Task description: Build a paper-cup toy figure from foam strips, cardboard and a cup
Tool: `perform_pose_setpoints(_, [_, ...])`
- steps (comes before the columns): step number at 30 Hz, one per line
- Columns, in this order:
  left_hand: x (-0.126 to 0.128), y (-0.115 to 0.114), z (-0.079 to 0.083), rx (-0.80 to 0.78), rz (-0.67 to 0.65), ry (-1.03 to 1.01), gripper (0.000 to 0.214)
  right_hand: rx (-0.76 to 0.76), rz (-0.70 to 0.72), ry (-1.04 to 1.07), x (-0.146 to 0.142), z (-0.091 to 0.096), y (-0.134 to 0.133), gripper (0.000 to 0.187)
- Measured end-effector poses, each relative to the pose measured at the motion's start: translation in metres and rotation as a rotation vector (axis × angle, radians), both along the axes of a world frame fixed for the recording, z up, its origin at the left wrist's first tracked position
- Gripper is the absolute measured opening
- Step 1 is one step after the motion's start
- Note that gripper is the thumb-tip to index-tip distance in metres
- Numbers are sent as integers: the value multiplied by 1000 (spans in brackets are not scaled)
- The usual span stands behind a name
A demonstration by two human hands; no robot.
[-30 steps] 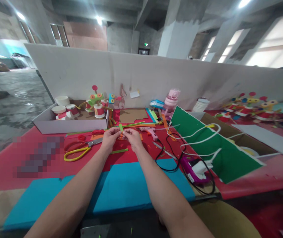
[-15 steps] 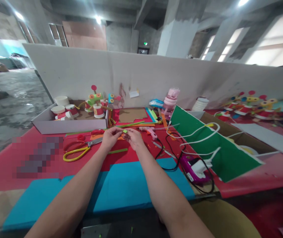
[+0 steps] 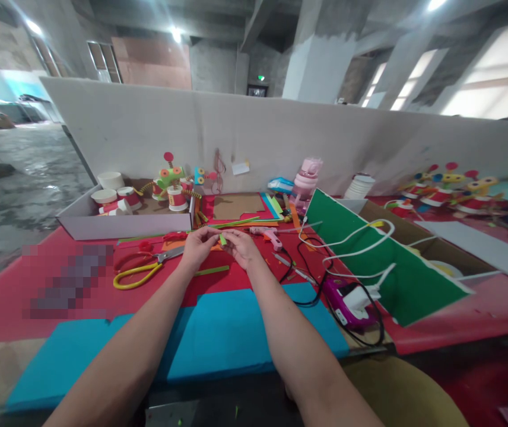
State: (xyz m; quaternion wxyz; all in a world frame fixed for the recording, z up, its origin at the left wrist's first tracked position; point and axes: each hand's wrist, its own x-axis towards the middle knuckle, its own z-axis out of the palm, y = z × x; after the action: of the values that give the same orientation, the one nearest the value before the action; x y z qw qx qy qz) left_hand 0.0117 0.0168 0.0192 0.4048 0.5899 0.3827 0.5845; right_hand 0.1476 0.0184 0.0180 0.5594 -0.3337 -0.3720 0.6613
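Plainly, a small green paper strip (image 3: 222, 239) was held between the two hands, just above the red table covering (image 3: 9, 302) and near the middle of the work surface. It could be judged very light, thin and limp: a piece that would crease or tear if pulled hard, and that would be best pinched at its ends or folded edge with fingertips only, with little pressure. Its exact shape could not be made out, since most of it was hidden by the fingers.

The left hand (image 3: 198, 246) was closed narrowly, thumb and forefinger pinched on the left side of the strip, the other fingers curled beneath. The right hand (image 3: 243, 247) was likewise drawn in, its fingertips brought against the strip from the right, so that the two hands almost touched. Neither hand was spread wide.

Just beside the left hand, yellow-handled scissors (image 3: 140, 274) were laid on the red covering, and a longer green strip (image 3: 212, 271) was seen lying flat just below the hands. A pink glue gun (image 3: 272, 236) was set near the right hand, with tangled black and white cables (image 3: 352, 261) further right across a green sheet (image 3: 387, 279). A blue sheet (image 3: 218, 332) was spread under the forearms.
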Motion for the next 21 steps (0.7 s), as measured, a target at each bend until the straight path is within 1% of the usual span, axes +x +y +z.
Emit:
perform_pose_setpoints(3, [0,0,-1,-60,-6,-114,26,5,-65,-13,-2,-1,3,28])
perform_pose_setpoints(6, [0,1,-3,-142,-16,-265,33,28,-141,47,-6,-2,5,28])
perform_pose_setpoints(8, [-1,2,-5,-192,-20,-314,37,50,-181,87,-8,-2,6,29])
perform_pose_setpoints(11, [0,3,-5,-219,-41,-305,38,75,-208,101,-11,-4,7,30])
perform_pose_setpoints(15, [2,2,-6,-192,-79,-216,34,96,-200,60,-14,-8,8,29])
perform_pose_setpoints(21, [0,3,-8,-89,-28,-140,30,147,-129,-41,-13,-7,5,27])
